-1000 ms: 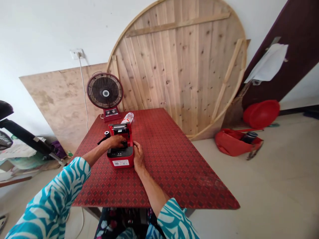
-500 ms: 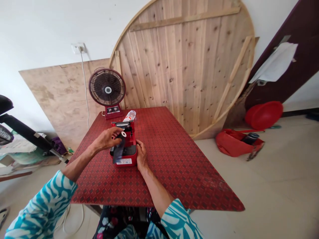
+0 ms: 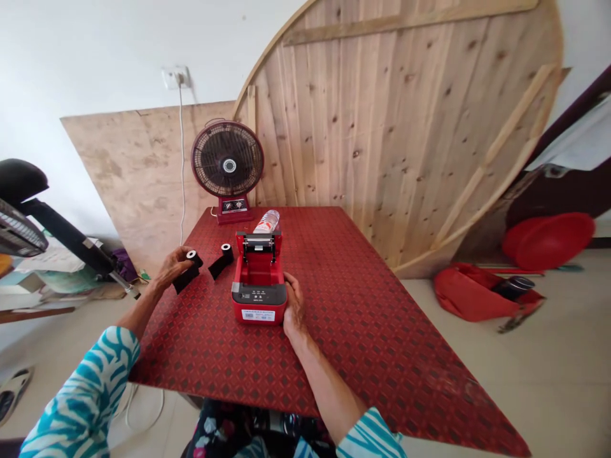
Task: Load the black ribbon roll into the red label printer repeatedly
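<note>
A red receipt printer point(image 3: 260, 296) stands on the table with its lid raised and its red paper bay bare. My right hand point(image 3: 294, 305) grips the printer's right side, fingers along the wall. Off to the printer's left, my left hand point(image 3: 174, 266) pinches a small roll of black paper point(image 3: 192, 257) with a white core, its loose end lying out toward me. Between that hand and the printer, a second black roll point(image 3: 222, 259) rests on the table, its tail also unrolled.
The red patterned table point(image 3: 353, 331) carries a fan point(image 3: 228, 166) and a plastic bottle point(image 3: 268, 221) behind the printer. A round wooden board point(image 3: 372, 127) leans on the wall. On the floor at right lie a red bag point(image 3: 470, 292) and a red basin point(image 3: 548, 240).
My left hand has carried the black roll from above the printer to the table at the left. The printer bay is now in plain sight. The whole view has shifted slightly.
</note>
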Available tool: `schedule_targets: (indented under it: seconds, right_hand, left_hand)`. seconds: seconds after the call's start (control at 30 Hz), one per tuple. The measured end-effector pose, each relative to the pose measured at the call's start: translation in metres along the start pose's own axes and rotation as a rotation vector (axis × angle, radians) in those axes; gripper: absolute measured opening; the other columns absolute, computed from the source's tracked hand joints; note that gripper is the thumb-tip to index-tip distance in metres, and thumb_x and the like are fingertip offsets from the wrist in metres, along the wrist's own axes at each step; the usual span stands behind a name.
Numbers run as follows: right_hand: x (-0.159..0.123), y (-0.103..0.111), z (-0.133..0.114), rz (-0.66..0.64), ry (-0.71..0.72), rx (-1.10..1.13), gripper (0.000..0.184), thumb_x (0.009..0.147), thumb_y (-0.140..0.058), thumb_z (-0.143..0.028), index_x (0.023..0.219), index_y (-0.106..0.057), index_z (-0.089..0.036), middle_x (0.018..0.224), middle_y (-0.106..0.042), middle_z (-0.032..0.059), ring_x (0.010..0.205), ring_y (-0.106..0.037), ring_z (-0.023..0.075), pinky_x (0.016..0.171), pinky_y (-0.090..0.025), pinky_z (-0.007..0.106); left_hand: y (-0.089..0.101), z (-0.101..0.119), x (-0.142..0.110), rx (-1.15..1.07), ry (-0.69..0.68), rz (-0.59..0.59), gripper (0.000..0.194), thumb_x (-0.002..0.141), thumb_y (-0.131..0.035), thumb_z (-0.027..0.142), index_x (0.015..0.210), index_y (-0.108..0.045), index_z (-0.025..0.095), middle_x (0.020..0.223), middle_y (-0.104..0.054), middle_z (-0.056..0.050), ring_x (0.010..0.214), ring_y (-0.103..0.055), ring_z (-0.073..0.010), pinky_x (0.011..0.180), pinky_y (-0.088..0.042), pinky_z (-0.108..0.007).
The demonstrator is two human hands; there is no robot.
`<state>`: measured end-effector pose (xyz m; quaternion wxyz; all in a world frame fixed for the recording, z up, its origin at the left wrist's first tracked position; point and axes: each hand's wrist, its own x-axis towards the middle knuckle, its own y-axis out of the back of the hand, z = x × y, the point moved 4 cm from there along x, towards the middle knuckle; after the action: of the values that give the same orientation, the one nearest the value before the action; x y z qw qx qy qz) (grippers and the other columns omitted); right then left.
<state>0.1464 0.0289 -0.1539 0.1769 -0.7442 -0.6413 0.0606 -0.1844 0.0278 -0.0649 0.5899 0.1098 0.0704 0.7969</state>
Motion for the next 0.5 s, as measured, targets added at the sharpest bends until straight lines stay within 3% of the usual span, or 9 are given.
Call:
schedule_targets:
  seconds: [0.2,0.3,0.5]
  right_hand:
    - [-0.001,0.001,-0.002,0.008,-0.038,-0.008,0.041,0.08,-0.053,-0.046,0.111,-0.065,-0.022,0.104,-0.071,0.0043,0.097,-0.061,0.0216,0.083,-0.047,0.035]
    - [-0.001,0.0,-0.002,0.003,-0.028,-0.012,0.042,0.081,-0.052,-0.046,0.112,-0.065,-0.022,0.104,-0.071,0.0048,0.096,-0.062,0.0216,0.082,-0.047,0.035]
    - [-0.001,0.0,0.001,0.002,-0.016,-0.012,0.041,0.081,-0.051,-0.046,0.112,-0.065,-0.022,0.102,-0.071,0.0046,0.097,-0.061,0.0218,0.083,-0.047,0.036]
  left_hand:
    - [-0.03,-0.023,0.015,0.075,-0.031,-0.085,0.046,0.05,-0.077,0.04,0.085,-0.056,0.018,0.08,-0.069,-0.001,0.079,-0.066,-0.0196,0.078,-0.052,-0.034]
    - [-0.028,-0.018,0.018,0.194,-0.025,-0.147,0.05,0.051,-0.077,0.045,0.088,-0.058,0.017,0.084,-0.07,-0.003,0.084,-0.067,-0.0222,0.081,-0.053,-0.037]
    - [-0.029,0.007,0.03,0.364,-0.112,-0.171,0.067,0.067,-0.065,0.056,0.118,-0.056,0.013,0.123,-0.064,-0.018,0.113,-0.061,-0.0298,0.091,-0.051,-0.04]
